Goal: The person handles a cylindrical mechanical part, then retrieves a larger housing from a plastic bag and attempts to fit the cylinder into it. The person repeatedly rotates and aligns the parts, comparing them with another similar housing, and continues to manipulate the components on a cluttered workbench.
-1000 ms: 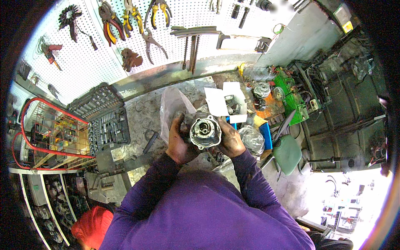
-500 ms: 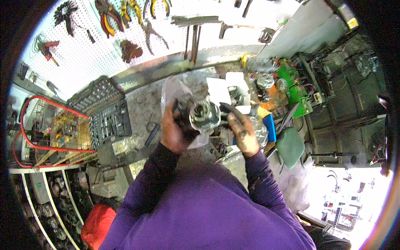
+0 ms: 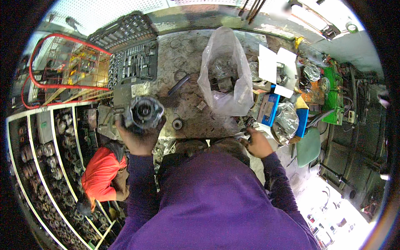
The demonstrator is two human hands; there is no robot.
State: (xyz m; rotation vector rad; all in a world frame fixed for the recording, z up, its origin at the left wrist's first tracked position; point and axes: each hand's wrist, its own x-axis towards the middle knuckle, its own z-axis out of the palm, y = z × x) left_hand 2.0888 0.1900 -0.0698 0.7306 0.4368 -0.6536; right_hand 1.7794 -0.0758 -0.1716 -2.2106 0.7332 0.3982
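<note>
My left hand (image 3: 141,142) is closed from below around a round metal housing (image 3: 146,111), grey, with ring-shaped edges and a dark hub at its centre. It is held up over the left front of the workbench (image 3: 191,125). At the bench's front edge, my right hand (image 3: 259,143) has its fingers curled together. A thin metallic piece (image 3: 238,135) shows beside its fingertips; whether the hand grips it is unclear. A small ring-shaped bearing (image 3: 177,124) lies to the right of the housing. Beyond my right hand, a clear plastic bag (image 3: 231,100) stands open with dark parts inside.
An open socket set (image 3: 135,62) sits at the back left, beside a red-rimmed wire basket (image 3: 73,41). Toward the right are an open white box (image 3: 267,62), a blue box (image 3: 271,110) and a green crate (image 3: 333,93). A person in red (image 3: 102,173) bends by the parts shelves.
Both hands were around the metal housing. My left hand has carried it left, while my right hand has let go and moved to the bench edge. The view has shifted, revealing the bag and bench.
</note>
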